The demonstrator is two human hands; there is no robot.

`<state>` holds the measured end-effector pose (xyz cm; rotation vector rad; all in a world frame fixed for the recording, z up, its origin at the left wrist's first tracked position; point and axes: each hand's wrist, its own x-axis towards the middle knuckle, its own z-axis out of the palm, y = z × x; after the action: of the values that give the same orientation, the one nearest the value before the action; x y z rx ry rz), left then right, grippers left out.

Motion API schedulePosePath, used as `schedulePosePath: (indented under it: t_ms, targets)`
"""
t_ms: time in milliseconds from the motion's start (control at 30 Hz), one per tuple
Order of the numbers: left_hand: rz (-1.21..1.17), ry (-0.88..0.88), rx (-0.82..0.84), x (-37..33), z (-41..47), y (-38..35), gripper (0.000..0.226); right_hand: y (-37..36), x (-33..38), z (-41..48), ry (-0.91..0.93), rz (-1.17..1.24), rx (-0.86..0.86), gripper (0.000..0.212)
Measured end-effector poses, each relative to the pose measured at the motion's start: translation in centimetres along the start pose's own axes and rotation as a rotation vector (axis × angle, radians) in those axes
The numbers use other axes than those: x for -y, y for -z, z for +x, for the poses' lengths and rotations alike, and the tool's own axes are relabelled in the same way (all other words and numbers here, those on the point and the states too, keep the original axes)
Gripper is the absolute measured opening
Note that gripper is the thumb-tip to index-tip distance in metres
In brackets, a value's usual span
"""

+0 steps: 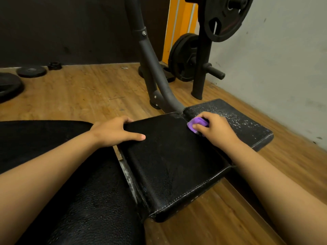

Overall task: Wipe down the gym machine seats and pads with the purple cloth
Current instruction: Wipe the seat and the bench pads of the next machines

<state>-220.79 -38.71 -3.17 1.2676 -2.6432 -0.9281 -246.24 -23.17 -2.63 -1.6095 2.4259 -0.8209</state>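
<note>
As right hand (215, 130) clutches cloth (197, 123), left (113, 132) (holding pad (168, 156))

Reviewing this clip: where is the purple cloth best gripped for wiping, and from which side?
Grip the purple cloth on its bunched top, coming from above: it lies wadded at the seam between the near pad and far pad, underside pressed down. The right hand holds it so, fingers curled over it.

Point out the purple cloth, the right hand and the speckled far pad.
purple cloth (198, 121), head view, bunched fold beside the fingers.
right hand (215, 129), head view, its back.
speckled far pad (238, 117), head view, bare top.
</note>
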Motion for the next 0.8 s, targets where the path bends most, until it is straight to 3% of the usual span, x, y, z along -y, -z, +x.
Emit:
schedulePosePath:
  t_ms: [200, 367, 567, 733, 800]
  targets:
    - [0.006, -0.012, 0.016, 0.2, 0.5, 0.1, 0.101, -2.9, 2.4, 7.3, 0.028, -0.132, 0.012, 0.014]
    - [0.013, 0.0, 0.007, 0.1, 0.5, 0.0, 0.093, -3.6, 4.2, 8.5, 0.065, -0.132, 0.047, 0.019]
    - [0.038, 0.025, -0.002, -0.1, 0.1, 0.0, 0.072, -3.4, 5.9, 3.2, 0.318, -0.011, 0.167, 0.017]
    - [0.034, 0.024, 0.012, -0.2, 0.0, 0.3, 0.07, -2.5, 4.2, 4.2, 0.107, -0.028, 0.031, 0.013]
    - [0.012, 0.026, 0.01, -0.1, 0.2, 0.3, 0.063, -3.1, 5.1, 3.9, 0.103, -0.065, 0.0, 0.013]
